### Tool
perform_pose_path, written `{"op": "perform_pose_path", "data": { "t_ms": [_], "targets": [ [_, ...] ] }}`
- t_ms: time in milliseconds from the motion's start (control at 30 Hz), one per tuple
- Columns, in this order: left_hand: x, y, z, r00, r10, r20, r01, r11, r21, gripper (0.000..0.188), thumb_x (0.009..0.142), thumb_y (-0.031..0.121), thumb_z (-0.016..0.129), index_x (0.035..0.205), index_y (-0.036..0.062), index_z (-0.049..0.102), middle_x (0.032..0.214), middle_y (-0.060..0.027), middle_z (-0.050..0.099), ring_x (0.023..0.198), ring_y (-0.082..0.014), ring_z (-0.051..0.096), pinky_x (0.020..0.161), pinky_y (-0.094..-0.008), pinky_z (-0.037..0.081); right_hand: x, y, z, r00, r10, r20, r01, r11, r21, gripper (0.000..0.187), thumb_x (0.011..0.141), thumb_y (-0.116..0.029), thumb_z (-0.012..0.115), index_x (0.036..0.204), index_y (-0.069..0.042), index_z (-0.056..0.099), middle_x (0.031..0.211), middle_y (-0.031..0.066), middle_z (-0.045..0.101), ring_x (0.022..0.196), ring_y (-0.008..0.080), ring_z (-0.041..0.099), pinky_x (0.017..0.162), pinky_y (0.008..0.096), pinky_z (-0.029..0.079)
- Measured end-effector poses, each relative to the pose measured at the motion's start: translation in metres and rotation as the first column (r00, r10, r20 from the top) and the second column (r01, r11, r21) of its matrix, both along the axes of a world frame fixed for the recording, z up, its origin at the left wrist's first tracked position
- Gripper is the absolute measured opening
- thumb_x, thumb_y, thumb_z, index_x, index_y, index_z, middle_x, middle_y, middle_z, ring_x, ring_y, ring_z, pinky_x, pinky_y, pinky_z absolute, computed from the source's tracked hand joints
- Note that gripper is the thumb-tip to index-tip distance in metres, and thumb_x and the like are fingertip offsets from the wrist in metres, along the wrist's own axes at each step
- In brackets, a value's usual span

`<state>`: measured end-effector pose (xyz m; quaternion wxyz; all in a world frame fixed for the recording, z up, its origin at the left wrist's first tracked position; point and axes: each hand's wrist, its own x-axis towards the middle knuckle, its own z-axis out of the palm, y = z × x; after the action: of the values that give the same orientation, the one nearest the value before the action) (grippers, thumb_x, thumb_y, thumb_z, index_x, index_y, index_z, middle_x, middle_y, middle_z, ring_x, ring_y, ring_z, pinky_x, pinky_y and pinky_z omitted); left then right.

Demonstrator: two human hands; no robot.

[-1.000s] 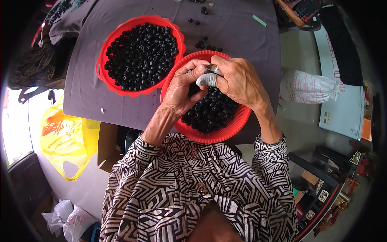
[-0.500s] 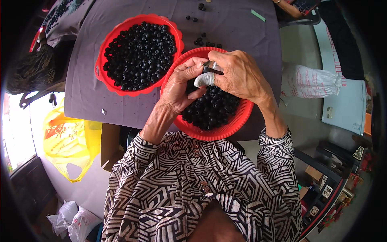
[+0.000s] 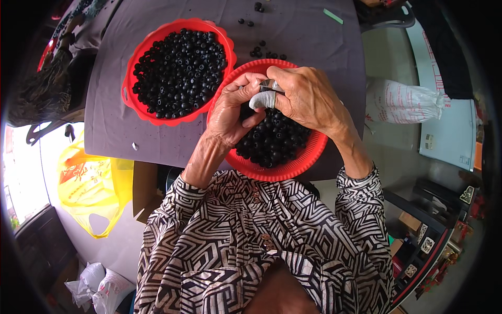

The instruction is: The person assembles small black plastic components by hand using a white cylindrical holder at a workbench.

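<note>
Barely shifted: left grip point(image 3: 228, 111) and right grip point(image 3: 309, 99) meet over the bowl point(image 3: 315, 152).
Right closed round the blade point(image 3: 270, 87); left curled, its catch hidden. A slip could nick bare left fingers point(image 3: 249, 91); berries point(image 3: 273, 138) lie below, and a knock might roll strays point(image 3: 256, 53) across the tabletop point(image 3: 314, 44).

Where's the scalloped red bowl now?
Upper left of the head view: the scalloped red bowl sits on the grey tablecloth, up and left of the left hand, beside the round red basket.
</note>
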<state>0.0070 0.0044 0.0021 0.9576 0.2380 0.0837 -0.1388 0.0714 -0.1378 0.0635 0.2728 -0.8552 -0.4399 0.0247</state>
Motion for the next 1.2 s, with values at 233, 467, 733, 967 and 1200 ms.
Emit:
{"op": "perform_pose_path", "data": {
  "t_ms": [233,467,733,967,1200],
  "targets": [
    [0.0,0.0,-0.004,0.999,0.036,0.014,-0.036,0.999,0.016,0.014,0.087,0.016,0.054,0.09,0.0025,0.055,0.076,-0.0046,0.055,0.05,-0.0087,0.045,0.033,-0.0173,0.029,-0.001,0.0,-0.008,0.999,-0.01,0.033,0.011,1.0,-0.026,0.032,0.075,-0.028,0.065,0.07,-0.002,0.047,0.056,0.0142,0.051,0.054,0.0322,0.054,0.048,0.0399,0.04],
    [-0.001,-0.004,0.006,0.999,0.05,-0.019,-0.049,0.999,0.015,0.015,0.087,0.018,0.053,0.09,0.0029,0.056,0.075,-0.003,0.054,0.05,-0.0075,0.044,0.033,-0.017,0.029,0.002,-0.002,-0.003,1.0,0.022,0.008,-0.022,0.999,0.043,0.038,0.074,-0.034,0.066,0.07,-0.002,0.045,0.056,0.0138,0.051,0.054,0.0327,0.053,0.047,0.0391,0.039],
    [-0.002,-0.002,0.001,0.999,0.016,0.045,-0.015,1.0,-0.011,0.015,0.088,0.017,0.052,0.089,0.0032,0.056,0.075,-0.0028,0.055,0.05,-0.0067,0.043,0.034,-0.0171,0.029,0.003,-0.002,-0.002,1.0,-0.011,0.014,0.011,1.0,0.007,0.047,0.072,-0.045,0.064,0.07,-0.001,0.046,0.058,0.0153,0.051,0.056,0.0357,0.053,0.05,0.0403,0.04],
    [-0.002,-0.003,0.001,0.998,0.064,0.014,-0.065,0.994,0.091,0.016,0.087,0.016,0.051,0.095,0.0019,0.054,0.076,-0.0035,0.055,0.047,-0.0066,0.043,0.031,-0.0166,0.027,-0.001,0.0,0.001,1.0,-0.019,0.014,0.019,1.0,-0.021,0.04,0.072,-0.036,0.067,0.07,-0.001,0.047,0.057,0.0153,0.051,0.056,0.0351,0.053,0.05,0.0405,0.04],
    [-0.001,-0.004,0.0,0.997,0.071,0.031,-0.074,0.994,0.079,0.015,0.087,0.016,0.052,0.092,0.0023,0.054,0.076,-0.0035,0.055,0.05,-0.0072,0.045,0.033,-0.0161,0.029,-0.005,-0.001,-0.007,0.999,-0.051,0.015,0.051,0.999,0.008,0.034,0.072,-0.029,0.068,0.071,-0.002,0.048,0.054,0.0134,0.05,0.053,0.0336,0.053,0.047,0.04,0.04]
  ]
}}
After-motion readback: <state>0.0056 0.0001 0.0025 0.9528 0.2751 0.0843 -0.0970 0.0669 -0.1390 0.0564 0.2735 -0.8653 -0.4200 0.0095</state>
